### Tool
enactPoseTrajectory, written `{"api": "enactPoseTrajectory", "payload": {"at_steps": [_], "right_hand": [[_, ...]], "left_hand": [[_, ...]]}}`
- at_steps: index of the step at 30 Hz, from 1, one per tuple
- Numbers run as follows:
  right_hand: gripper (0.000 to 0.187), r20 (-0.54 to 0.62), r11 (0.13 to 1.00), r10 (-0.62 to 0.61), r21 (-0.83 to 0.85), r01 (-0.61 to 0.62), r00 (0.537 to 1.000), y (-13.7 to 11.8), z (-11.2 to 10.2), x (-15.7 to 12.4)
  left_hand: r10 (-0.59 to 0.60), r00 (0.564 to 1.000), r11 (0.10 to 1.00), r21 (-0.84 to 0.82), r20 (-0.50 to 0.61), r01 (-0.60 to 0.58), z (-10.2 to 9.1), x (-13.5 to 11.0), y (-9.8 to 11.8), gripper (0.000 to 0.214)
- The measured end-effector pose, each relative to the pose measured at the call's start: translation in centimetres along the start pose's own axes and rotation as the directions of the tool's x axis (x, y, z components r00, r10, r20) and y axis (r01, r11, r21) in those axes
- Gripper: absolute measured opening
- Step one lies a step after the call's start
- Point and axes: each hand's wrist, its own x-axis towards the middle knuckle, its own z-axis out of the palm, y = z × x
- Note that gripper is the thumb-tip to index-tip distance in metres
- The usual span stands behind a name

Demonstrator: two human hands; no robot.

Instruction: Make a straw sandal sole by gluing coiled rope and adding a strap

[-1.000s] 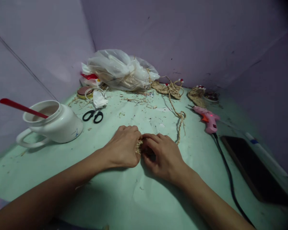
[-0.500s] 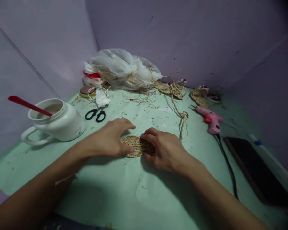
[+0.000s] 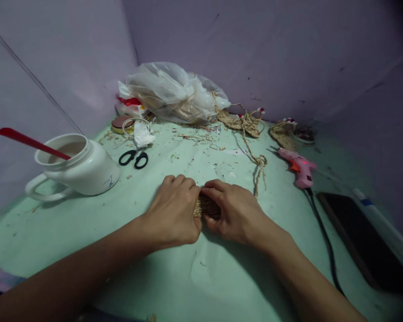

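Observation:
Between my two hands, low over the green tabletop (image 3: 147,273), is a woven straw piece (image 3: 207,206) of braided tan fibre. My left hand (image 3: 176,210) is wrapped over its left end, fingers curled and thumb beneath, hiding most of that side. At the right end my right hand (image 3: 233,210) grips it between thumb and fingers. Only a narrow strip of the weave shows between them. A braided straw cord (image 3: 258,172) lies on the table just beyond my right hand.
A white mug (image 3: 97,167) holding a red stick stands left, near black-handled scissors (image 3: 133,158). A plastic bag (image 3: 174,94) and woven straw pieces (image 3: 243,123) lie at the back wall. A pink glue gun (image 3: 298,165), its cable and a dark phone (image 3: 359,237) are right.
My left hand, formerly loosely open at the woven piece's left end, has closed over it and covers much more of it. My right hand keeps its grip. The view has shifted slightly.

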Motion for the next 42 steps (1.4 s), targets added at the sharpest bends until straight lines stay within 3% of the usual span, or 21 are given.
{"api": "enactPoseTrajectory", "payload": {"at_steps": [9,16,21,25,30,37,42], "right_hand": [[0.036,-0.013,0.999,0.003,0.043,-0.002,1.000,0.2,0.0,0.1],[0.035,-0.038,0.997,0.051,0.063,-0.048,0.998,0.1,0.3,-0.1],[0.036,-0.036,0.993,0.116,-0.013,-0.117,0.993,-0.6,0.1,-0.4],[0.023,-0.052,0.997,0.025,-0.075,-0.029,0.998,-0.8,0.0,-0.4],[0.013,-0.090,0.999,-0.033,-0.036,0.030,0.995,-0.3,0.3,-0.3],[0.012,-0.183,0.995,-0.099,0.011,0.103,0.978,0.1,0.5,-0.3],[0.014,-0.159,0.994,-0.107,-0.011,0.107,0.981,0.1,0.4,-0.2]], "left_hand": [[0.046,0.999,0.997,0.067,-0.014,-0.045,0.3,0.7,-0.3,0.026],[0.038,0.999,0.999,0.008,-0.017,-0.038,0.4,0.6,-0.4,0.030],[0.047,0.999,0.999,0.013,-0.021,-0.047,0.3,0.5,-0.4,0.025],[0.057,0.998,0.998,0.018,-0.007,-0.057,0.2,0.8,-0.4,0.020],[0.084,0.996,0.996,0.006,0.007,-0.084,0.2,1.2,-0.6,0.016],[0.103,0.995,0.994,-0.031,-0.009,-0.103,0.5,1.5,-0.8,0.017],[0.108,0.993,0.993,-0.050,-0.051,-0.110,0.7,1.3,-0.7,0.016]]}}
